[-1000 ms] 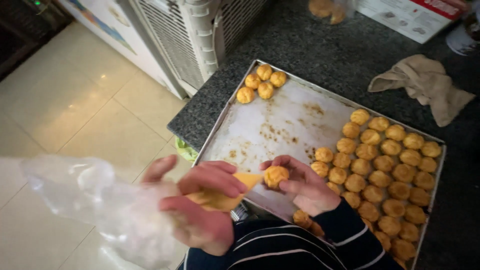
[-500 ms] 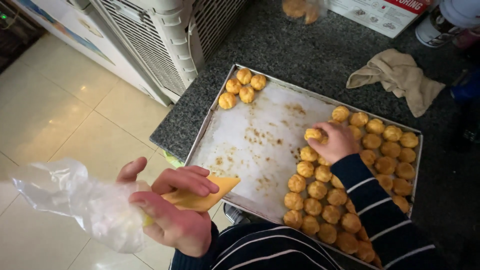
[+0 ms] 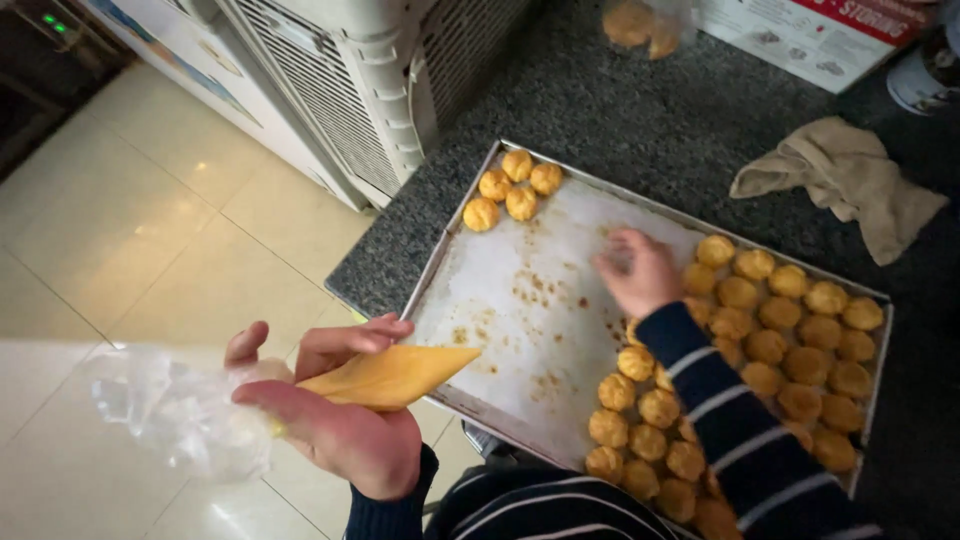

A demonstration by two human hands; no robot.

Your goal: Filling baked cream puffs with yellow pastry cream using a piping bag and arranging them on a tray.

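A dark speckled stone table (image 3: 640, 110) fills the upper right of the view, its corner jutting over a pale tiled floor (image 3: 150, 260). A white slatted appliance (image 3: 370, 90) stands against the table's left edge. On the table lies a large rectangular metal baking tray (image 3: 520, 300) lined with stained parchment, its left half mostly bare (only crumbs and brown spots show there). The tray's right half is packed with rows of small golden cream puffs (image 3: 800, 350), and a separate cluster of four puffs (image 3: 512, 188) sits in the far left corner of the tray. A crumpled beige cloth (image 3: 850, 180) rests on the table just beyond the tray's far right edge.

The left hand (image 3: 330, 410) is held out over the floor, just off the tray's near edge, fingers and thumb closed around a clear plastic piping bag (image 3: 300, 395); the bag's filled yellow cone points toward the tray, its tip just over the rim, and the slack empty plastic billows out to the left of the hand. The right hand (image 3: 638, 270), in a dark sleeve with thin pale stripes, reaches over the tray at the left edge of the packed puffs, fingers spread and slightly curled; it is blurred, so I cannot tell whether it grips a puff or only touches the parchment.
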